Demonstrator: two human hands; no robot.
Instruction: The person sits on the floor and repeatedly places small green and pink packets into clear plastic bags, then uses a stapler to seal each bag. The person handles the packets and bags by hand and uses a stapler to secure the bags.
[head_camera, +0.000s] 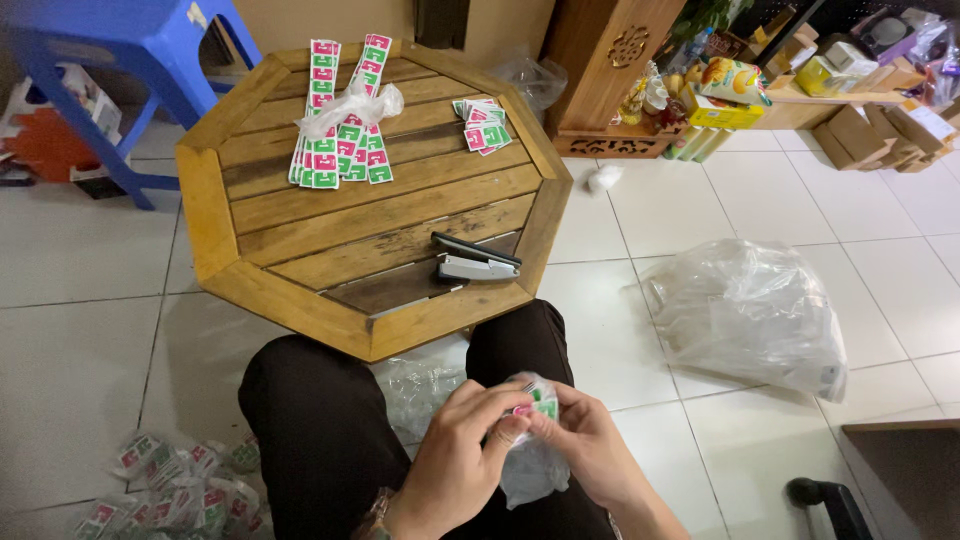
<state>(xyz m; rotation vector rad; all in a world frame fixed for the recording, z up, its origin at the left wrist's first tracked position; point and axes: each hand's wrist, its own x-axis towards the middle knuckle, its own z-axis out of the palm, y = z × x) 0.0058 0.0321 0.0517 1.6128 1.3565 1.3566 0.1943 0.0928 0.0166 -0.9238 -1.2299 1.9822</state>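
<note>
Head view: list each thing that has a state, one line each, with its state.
Stapler: shut, lying flat on the table.
Small bag: held in both hands, packets inside.
Left hand: gripping the small bag.
Right hand: gripping the small bag.
Large bag: crumpled on the floor.

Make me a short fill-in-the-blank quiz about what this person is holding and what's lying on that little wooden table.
1. Both the left hand and the right hand hold a small clear plastic ____ with pink-and-green packets inside.
2. Near the table's front edge lies a grey ____.
3. The top of the wooden table has ____ sides.
4. The stool behind the table is ____ in colour.

Missing words: bag; stapler; eight; blue.
</note>
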